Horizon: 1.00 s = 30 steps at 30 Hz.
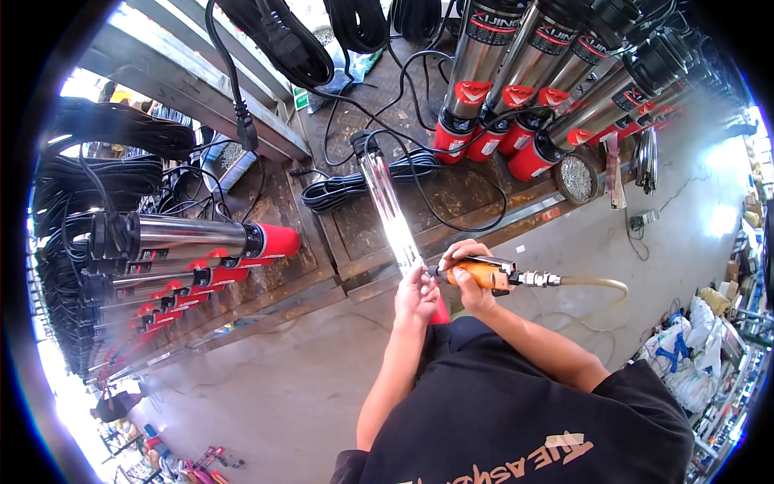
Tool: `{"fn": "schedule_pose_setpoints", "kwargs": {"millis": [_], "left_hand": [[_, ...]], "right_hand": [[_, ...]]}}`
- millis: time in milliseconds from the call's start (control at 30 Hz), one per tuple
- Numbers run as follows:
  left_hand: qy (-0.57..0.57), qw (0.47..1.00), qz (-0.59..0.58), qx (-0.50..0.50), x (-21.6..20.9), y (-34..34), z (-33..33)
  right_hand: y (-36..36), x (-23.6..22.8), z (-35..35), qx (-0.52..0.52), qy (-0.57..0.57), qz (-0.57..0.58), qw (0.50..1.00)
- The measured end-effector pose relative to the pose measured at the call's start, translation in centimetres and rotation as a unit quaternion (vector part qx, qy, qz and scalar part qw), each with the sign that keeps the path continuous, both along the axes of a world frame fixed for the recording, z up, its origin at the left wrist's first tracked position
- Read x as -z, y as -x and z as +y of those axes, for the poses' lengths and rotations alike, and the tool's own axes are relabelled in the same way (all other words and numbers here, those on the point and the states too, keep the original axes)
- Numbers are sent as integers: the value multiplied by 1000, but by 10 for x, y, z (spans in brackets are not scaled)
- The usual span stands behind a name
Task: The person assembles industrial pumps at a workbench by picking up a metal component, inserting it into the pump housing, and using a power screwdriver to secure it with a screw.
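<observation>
Workshop with concrete floor [266, 379]; rusty steel bench [451, 194] carrying rows of steel-bodied, red-ended cylindrical pumps [516, 89] and black cable coils [355, 181]. One long polished steel pump cylinder [389, 206] lies off the bench edge toward the person. Left hand [417, 294] is wrapped closed around its lower end, steadying it. Right hand [472, 282] is closed on an orange pneumatic driver [484, 274], hose [592, 282] trailing right, tip against the cylinder. Judged: fastening step under way; next needs the tip held square and a firm grip.
</observation>
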<state>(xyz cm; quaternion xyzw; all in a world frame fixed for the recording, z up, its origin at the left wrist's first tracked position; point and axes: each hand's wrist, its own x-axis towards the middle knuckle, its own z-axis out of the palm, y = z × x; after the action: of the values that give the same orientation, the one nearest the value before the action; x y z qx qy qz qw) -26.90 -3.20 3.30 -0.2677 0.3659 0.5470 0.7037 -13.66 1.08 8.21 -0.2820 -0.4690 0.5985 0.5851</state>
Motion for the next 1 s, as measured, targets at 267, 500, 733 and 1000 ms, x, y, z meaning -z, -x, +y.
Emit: {"fn": "schedule_pose_setpoints", "kwargs": {"millis": [267,500,733,1000], "left_hand": [[-6,994,-81,-76,-8,0,6],[-20,990,-84,-110,-12,-5,6],[-17,889,406,213,-4,17,-15],[-10,820,517,245,6,21,-19]], "right_hand": [[8,17,14,-16,28,-13,999],[12,20,19,-28,44,-14,999],[5,11,23,-61,-63,-97,991],[8,11,20,-62,-105,-102,987]]}}
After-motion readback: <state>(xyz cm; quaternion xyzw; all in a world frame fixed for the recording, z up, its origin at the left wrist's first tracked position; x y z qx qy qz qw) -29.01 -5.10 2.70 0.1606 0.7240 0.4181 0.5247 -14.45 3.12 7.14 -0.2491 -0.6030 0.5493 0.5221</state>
